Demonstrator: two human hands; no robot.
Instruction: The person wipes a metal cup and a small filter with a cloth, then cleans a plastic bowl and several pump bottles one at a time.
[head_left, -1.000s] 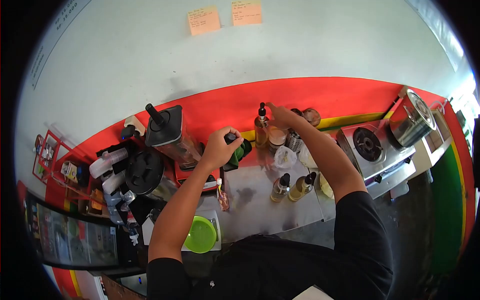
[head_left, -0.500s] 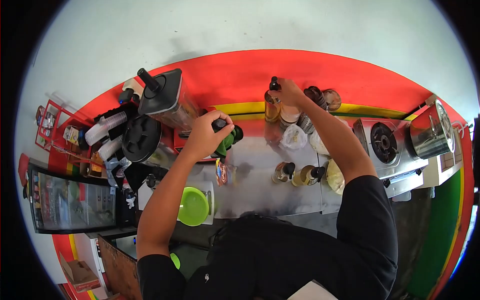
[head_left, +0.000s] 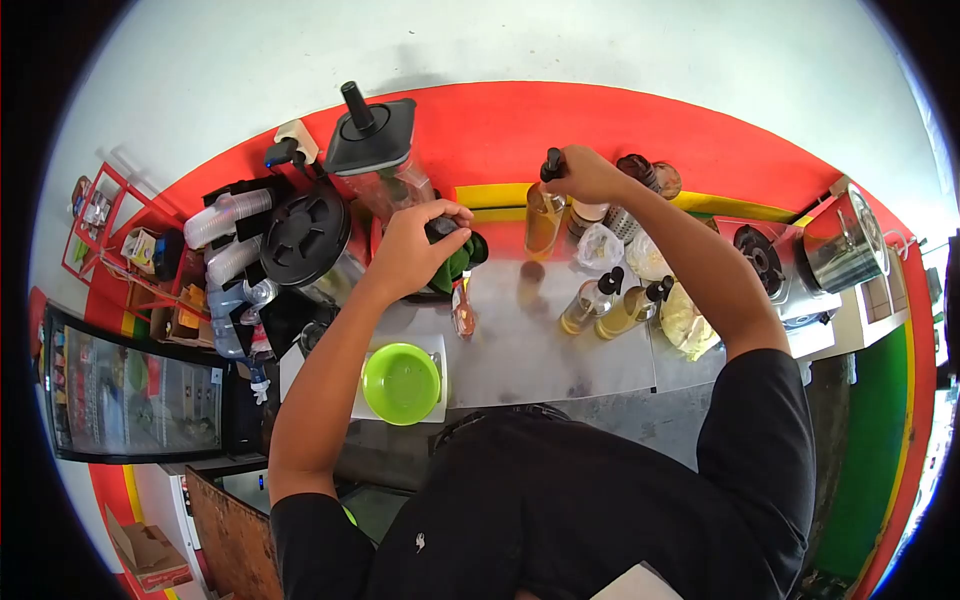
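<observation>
My right hand is closed round the black top of a clear bottle of amber liquid, which hangs upright near the red wall. My left hand is closed round a dark knob or cap; a green item shows just below it. Behind my left hand stands a blender jar with a black lid. Two more pump bottles stand on the steel counter, one left of the other.
A green bowl sits on a white board at the front left. Plastic bags lie right of the held bottle. Farther right are a stove and a metal pot. A large black-lidded container stands left.
The view has shifted, so the blender and bowl appear farther right. The amber bottle now shows more fully below my right hand. Both hands keep their grips.
</observation>
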